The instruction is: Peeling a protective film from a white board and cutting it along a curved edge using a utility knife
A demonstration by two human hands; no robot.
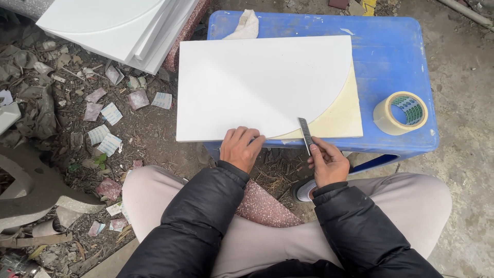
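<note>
The left hand [241, 148] lay flat with fingers spread on the near edge of a white panel [257, 85], pressing it down so it would not slide on the blue plastic surface [393, 59]. Just to the right of it, the right hand [327, 163] was closed around a narrow metal blade [305, 135], probably a scraper or knife blade, though its tip was hard to make out. The blade met the curved line where the panel's white film ended and a cream underlayer [343, 116] showed. Further right of that hand sat a roll of tape [401, 113], within easy reach. Beyond the left hand, more white panels [118, 25] were stacked over littered ground.
</note>
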